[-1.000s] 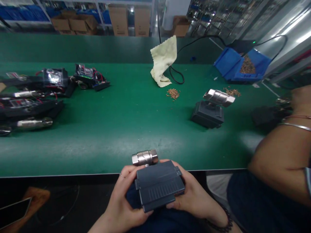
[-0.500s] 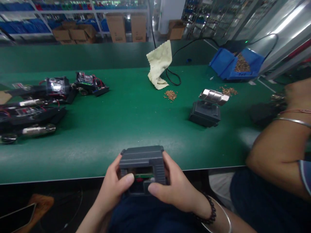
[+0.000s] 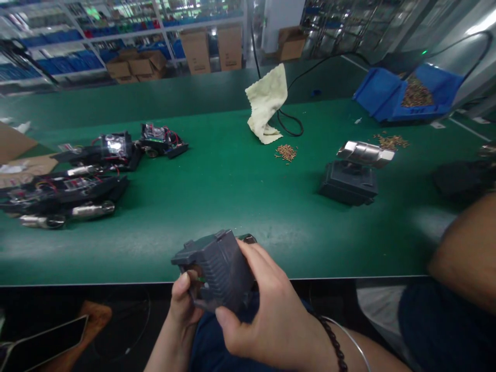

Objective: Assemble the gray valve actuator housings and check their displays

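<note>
Found fingers of the right hand [image 3: 273, 299] wrapped over the right side of a dark grey housing [image 3: 222, 268], thumb along its near lower edge. Found left hand [image 3: 183, 305] cupped at its lower left, thumb at the open face, other left fingertips mostly hidden. Located housing between both hands, tilted and touching both, lower centre, by the front edge of the green bench [image 3: 217, 181]. Judged step as close two-handed handling with the open face exposed; advised a steady grip for any next move. Noted farther off, right of centre, a second housing [image 3: 346, 185] topped by a metal fitting [image 3: 366, 154]; upper centre, a pale cloth [image 3: 268, 98].
</note>
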A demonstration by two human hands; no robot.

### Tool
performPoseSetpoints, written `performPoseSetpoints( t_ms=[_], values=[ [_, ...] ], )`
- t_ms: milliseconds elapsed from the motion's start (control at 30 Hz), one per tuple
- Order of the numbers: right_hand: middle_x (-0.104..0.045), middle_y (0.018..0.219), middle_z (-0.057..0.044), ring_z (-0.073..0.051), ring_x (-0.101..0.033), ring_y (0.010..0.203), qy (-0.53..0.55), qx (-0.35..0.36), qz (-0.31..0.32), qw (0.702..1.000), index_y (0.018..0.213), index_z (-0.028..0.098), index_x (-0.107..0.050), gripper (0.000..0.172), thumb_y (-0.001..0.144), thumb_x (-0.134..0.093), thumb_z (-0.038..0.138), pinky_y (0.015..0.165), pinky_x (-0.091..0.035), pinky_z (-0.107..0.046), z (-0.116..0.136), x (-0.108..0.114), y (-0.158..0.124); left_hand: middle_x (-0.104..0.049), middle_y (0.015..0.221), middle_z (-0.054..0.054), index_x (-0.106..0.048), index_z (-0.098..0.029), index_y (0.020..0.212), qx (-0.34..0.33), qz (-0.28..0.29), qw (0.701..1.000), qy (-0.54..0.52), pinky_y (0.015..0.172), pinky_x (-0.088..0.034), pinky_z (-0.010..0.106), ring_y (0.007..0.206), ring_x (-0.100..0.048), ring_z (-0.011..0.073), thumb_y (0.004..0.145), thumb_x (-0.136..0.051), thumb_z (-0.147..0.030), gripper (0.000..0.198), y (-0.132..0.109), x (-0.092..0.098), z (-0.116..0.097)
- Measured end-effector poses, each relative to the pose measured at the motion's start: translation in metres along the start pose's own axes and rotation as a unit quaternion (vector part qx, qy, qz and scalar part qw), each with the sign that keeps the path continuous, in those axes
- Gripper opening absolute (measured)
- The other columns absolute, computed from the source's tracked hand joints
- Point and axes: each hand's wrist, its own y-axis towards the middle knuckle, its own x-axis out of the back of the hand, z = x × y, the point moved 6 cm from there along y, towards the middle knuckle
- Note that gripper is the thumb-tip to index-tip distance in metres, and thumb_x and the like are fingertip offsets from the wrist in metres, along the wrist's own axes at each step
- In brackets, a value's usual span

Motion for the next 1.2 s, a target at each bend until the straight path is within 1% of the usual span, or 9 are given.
performPoseSetpoints(
  t_ms=[167,267,333,400,533,800,1033,1100,1200],
  values=[
    [-0.053,0.126,-0.015,-0.028,-0.053,0.117,0.069,-0.092,0.054,0.992,0.135,0.015,-0.037,0.073,0.066,-0.060,0.025,0.102,-0.044,-0.049,-0.023,0.009,0.004,-0.074,0.076,0.003,-0.070,-0.017,0.077,0.001,0.011,0.997,0.077,0.066,-0.058,0.033,0.070,-0.070,0.0238,0.060,-0.080,-0.048,0.037,0.006,-0.034,-0.014],
    [-0.053,0.127,-0.014,-0.027,-0.055,0.115,0.202,-0.190,0.118,0.954,0.142,0.017,-0.025,0.085,0.069,-0.065,0.034,0.099,-0.046,-0.048,-0.046,0.015,0.017,-0.073,0.084,0.007,-0.067,-0.014,0.092,0.042,0.033,0.982,0.179,0.064,-0.054,0.027,0.076,-0.069,0.0230,0.061,-0.079,-0.048,0.048,0.016,-0.067,-0.028],
    [-0.059,0.118,-0.012,-0.026,-0.061,0.102,0.295,-0.246,0.110,0.917,0.134,0.018,-0.035,0.078,0.066,-0.067,0.039,0.078,-0.057,-0.040,-0.061,0.020,0.030,-0.071,0.095,0.010,-0.063,-0.011,0.101,0.070,0.057,0.963,0.253,0.069,-0.052,0.026,0.085,-0.067,0.0225,0.062,-0.076,-0.050,0.057,0.028,-0.086,-0.035],
    [-0.065,0.102,-0.009,-0.021,-0.065,0.078,0.373,-0.319,0.088,0.867,0.118,0.018,-0.048,0.056,0.067,-0.064,0.037,0.047,-0.054,-0.027,-0.076,0.020,0.040,-0.069,0.098,0.008,-0.059,-0.012,0.108,0.089,0.063,0.941,0.320,0.069,-0.049,0.024,0.086,-0.064,0.0191,0.064,-0.071,-0.053,0.062,0.044,-0.096,-0.039],
    [-0.064,0.066,-0.003,-0.014,-0.057,0.044,0.420,-0.420,0.081,0.800,0.098,0.016,-0.054,0.025,0.084,-0.044,0.034,0.028,-0.043,-0.019,-0.093,0.015,0.053,-0.062,0.069,0.001,-0.059,-0.015,0.099,0.161,0.063,0.912,0.371,0.047,-0.038,0.021,0.055,-0.054,0.0128,0.072,-0.061,-0.053,0.047,0.081,-0.097,-0.032],
    [-0.062,0.054,-0.002,-0.015,-0.060,0.039,0.421,-0.483,0.128,0.757,0.092,0.015,-0.053,0.033,0.094,-0.032,0.041,0.031,-0.048,-0.019,-0.103,0.012,0.063,-0.050,0.050,-0.002,-0.054,-0.017,0.075,0.248,0.083,0.901,0.347,0.039,-0.032,0.021,0.040,-0.045,0.0115,0.071,-0.052,-0.058,0.042,0.107,-0.089,-0.018],
    [-0.066,0.065,-0.003,-0.015,-0.061,0.046,0.429,-0.425,0.125,0.787,0.101,0.016,-0.054,0.030,0.083,-0.053,0.040,0.033,-0.050,-0.022,-0.102,0.016,0.058,-0.059,0.068,0.002,-0.055,-0.016,0.093,0.164,0.096,0.919,0.346,0.052,-0.040,0.024,0.056,-0.052,0.0141,0.066,-0.056,-0.055,0.047,0.095,-0.097,-0.025],
    [-0.069,0.083,-0.005,-0.015,-0.063,0.056,0.403,-0.356,0.129,0.833,0.107,0.018,-0.053,0.039,0.075,-0.063,0.040,0.037,-0.053,-0.024,-0.094,0.025,0.060,-0.063,0.081,0.004,-0.055,-0.015,0.103,0.109,0.104,0.922,0.356,0.061,-0.044,0.026,0.068,-0.056,0.0165,0.065,-0.060,-0.051,0.053,0.087,-0.104,-0.035],
    [-0.066,0.108,-0.009,-0.019,-0.066,0.083,0.285,-0.194,0.139,0.928,0.115,0.017,-0.050,0.058,0.066,-0.072,0.037,0.066,-0.059,-0.031,-0.078,0.047,0.065,-0.062,0.103,0.007,-0.052,-0.017,0.122,0.015,0.119,0.913,0.391,0.079,-0.046,0.031,0.088,-0.058,0.0210,0.060,-0.067,-0.042,0.068,0.073,-0.114,-0.051]
  ],
)
